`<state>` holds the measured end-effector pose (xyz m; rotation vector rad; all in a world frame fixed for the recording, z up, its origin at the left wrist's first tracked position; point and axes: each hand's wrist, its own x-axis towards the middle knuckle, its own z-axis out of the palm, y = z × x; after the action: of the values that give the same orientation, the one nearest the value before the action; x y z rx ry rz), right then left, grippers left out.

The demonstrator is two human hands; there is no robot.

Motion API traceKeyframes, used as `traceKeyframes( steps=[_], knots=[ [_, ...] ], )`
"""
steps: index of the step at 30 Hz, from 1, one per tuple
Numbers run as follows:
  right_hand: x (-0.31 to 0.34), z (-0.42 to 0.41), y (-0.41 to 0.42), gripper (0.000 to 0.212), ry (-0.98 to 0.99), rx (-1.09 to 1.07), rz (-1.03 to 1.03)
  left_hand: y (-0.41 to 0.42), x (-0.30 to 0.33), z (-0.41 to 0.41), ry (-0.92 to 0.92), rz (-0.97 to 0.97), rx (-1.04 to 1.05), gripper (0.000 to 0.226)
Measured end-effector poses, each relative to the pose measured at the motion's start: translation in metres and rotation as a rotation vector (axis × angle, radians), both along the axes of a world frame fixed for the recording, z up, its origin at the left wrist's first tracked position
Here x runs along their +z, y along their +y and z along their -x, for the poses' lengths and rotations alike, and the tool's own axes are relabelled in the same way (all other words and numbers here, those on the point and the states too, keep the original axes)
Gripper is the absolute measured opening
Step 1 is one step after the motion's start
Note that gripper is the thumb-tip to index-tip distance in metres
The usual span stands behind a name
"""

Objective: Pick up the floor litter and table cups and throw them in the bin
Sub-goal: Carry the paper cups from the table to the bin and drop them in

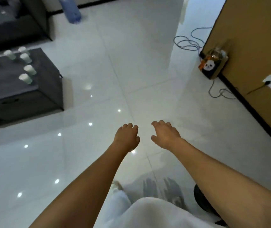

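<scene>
I had both arms stretched out ahead of me over the white tiled floor, the left hand and the right hand held palm down, fingers loosely curled and spread, with nothing in either; I judged they hung that way because I was between pickups, walking toward the next thing. The cups stood upright in a loose scatter on the dark low surface off to my left, well apart from my hands, six that I could count, still waiting to be cleared. I could make out no litter on the tiles near me. Against the brown wall to my right sat a small box with a panda face printed on it, holding what looked like clear wrappers; it may have been the bin, though I could not be sure. No readable writing showed anywhere.
</scene>
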<state>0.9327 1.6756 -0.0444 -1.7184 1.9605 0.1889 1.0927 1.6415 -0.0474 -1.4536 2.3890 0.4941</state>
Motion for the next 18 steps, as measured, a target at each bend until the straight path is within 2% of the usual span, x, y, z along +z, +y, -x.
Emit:
traceKeyframes(
  steps=[9,18],
  knots=[
    [0.012,-0.290,-0.118,0.052,-0.100,0.392,0.072,-0.062,0.029,-0.287,-0.020,0.037,0.440,0.044],
    [0.005,-0.432,-0.211,0.051,-0.051,0.632,0.004,-0.112,0.019,-0.435,0.010,0.002,0.726,0.045]
  ],
)
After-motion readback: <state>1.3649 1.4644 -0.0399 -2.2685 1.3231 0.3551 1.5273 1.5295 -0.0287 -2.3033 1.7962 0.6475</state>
